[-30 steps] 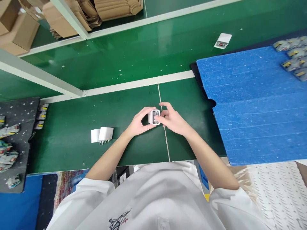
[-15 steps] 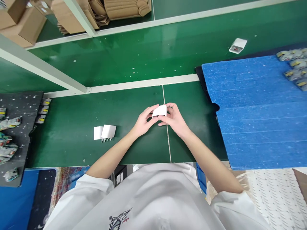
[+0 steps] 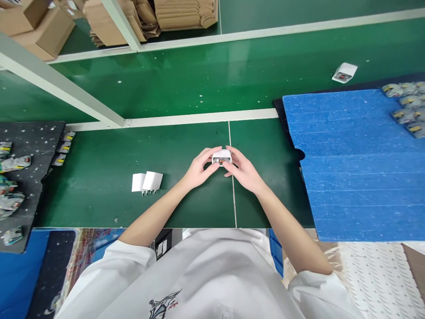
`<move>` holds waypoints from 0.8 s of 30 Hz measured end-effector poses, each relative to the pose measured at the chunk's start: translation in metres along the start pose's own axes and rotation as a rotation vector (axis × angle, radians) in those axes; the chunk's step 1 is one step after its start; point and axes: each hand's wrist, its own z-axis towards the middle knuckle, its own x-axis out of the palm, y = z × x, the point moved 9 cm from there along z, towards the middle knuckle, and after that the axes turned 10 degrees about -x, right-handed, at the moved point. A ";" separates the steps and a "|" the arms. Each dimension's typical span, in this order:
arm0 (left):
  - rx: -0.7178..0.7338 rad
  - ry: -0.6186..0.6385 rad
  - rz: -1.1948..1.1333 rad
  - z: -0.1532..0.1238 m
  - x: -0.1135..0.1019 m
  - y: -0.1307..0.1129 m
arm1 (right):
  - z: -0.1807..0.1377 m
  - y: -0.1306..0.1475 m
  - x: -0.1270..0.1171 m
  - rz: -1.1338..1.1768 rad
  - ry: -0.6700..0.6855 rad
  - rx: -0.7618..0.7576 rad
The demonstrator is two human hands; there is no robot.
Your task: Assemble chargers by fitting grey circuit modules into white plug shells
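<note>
A white charger housing (image 3: 222, 153) is held between both hands above the green table. Its open end is turned towards me, with some reddish and metallic parts showing inside. My left hand (image 3: 199, 170) closes on its left side, thumb at the lower edge. On the other side, my right hand (image 3: 245, 170) grips it with thumb and fingers. Left of my hands, two white plug adapters (image 3: 153, 180) lie against each other on the table, metal prongs pointing towards me.
Another white housing (image 3: 345, 72) lies on the raised green ledge at the far right. A blue board (image 3: 348, 168) covers the right side, with several wrapped parts (image 3: 411, 116) on it. At left is a black board (image 3: 36, 150) with more parts. Cardboard (image 3: 186, 15) fills the upper shelf.
The housing in my hands has been tilted so that its open end now faces me. Both hands still hold it. The camera view has shifted slightly.
</note>
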 end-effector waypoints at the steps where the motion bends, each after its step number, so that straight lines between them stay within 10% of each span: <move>1: 0.000 0.006 -0.012 0.000 0.000 0.000 | 0.000 0.000 0.000 -0.019 -0.002 -0.002; 24: -0.117 -0.015 -0.042 -0.003 0.004 0.010 | 0.001 0.005 -0.001 -0.184 0.004 -0.024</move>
